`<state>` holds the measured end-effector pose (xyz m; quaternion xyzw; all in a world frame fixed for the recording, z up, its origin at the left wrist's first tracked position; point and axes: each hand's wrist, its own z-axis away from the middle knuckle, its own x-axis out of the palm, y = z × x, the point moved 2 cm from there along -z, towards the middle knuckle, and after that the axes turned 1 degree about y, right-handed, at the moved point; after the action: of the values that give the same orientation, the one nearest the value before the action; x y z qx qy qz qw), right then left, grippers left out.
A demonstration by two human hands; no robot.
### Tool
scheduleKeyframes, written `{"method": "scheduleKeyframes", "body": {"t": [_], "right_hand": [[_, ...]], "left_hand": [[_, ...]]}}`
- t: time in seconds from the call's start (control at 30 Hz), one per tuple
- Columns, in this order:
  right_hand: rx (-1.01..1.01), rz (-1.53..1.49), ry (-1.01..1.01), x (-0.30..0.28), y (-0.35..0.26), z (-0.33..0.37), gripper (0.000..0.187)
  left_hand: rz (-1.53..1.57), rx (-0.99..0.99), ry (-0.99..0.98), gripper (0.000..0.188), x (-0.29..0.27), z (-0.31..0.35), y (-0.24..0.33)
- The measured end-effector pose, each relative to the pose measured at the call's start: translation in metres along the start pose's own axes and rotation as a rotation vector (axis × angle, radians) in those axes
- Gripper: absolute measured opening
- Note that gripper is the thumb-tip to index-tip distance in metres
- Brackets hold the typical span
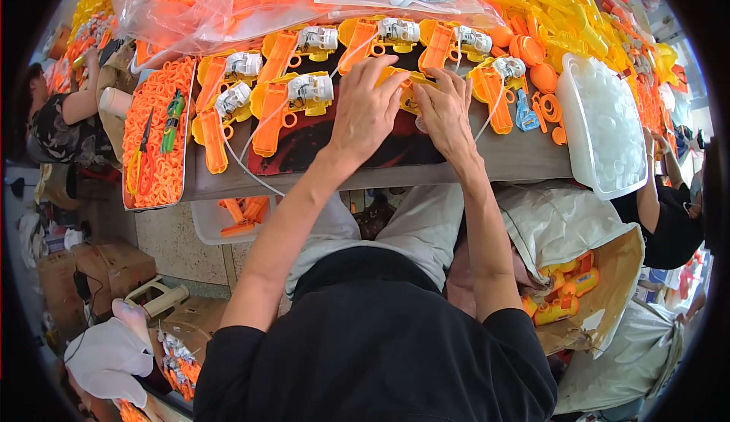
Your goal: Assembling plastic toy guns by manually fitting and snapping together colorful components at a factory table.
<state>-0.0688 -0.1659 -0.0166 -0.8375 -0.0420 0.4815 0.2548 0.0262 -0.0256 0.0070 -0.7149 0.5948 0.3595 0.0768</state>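
Observation:
My left hand (pixel 369 110) and my right hand (pixel 449 118) meet over the dark mat at the middle of the table. Between them is a yellow plastic toy shell (pixel 409 96), with bent fingers of both hands on it; much of it is hidden. Around them lie several half-open toy guns with orange handles and yellow shells, such as one toy gun (pixel 270 114) left of my left hand and another toy gun (pixel 490 99) beside my right hand. White motor units (pixel 310 87) sit in them. A white cable (pixel 245 165) runs off the table edge.
A tray (pixel 156 206) of orange rings at left carries scissors (pixel 141 152) and green-handled cutters (pixel 173 122). At right stands a white bin (pixel 579 137) of translucent discs. Orange and yellow parts (pixel 544 7) heap up behind. A sack (pixel 566 220) stands beside my right leg. Other people work on both sides.

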Motion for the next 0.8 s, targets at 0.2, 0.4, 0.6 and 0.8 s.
{"method": "scheduleKeyframes", "body": {"t": [0.2, 0.4, 0.6, 0.8], "right_hand": [[-0.113, 0.076, 0.217, -0.036, -0.025, 0.011, 0.034], [-0.224, 0.138, -0.163, -0.046, -0.006, 0.025, 0.054], [-0.003, -0.299, -0.147, -0.08, -0.011, -0.007, 0.033], [0.438, -0.349, -0.102, -0.047, 0.017, -0.022, 0.049]], "left_hand": [[0.112, 0.013, -0.129, 0.026, 0.028, 0.019, -0.02], [0.176, 0.003, -0.215, 0.029, 0.025, 0.007, -0.01], [0.131, 0.035, -0.241, 0.02, 0.022, 0.018, -0.02], [0.101, 0.006, -0.228, 0.028, 0.025, 0.014, -0.013]]}}
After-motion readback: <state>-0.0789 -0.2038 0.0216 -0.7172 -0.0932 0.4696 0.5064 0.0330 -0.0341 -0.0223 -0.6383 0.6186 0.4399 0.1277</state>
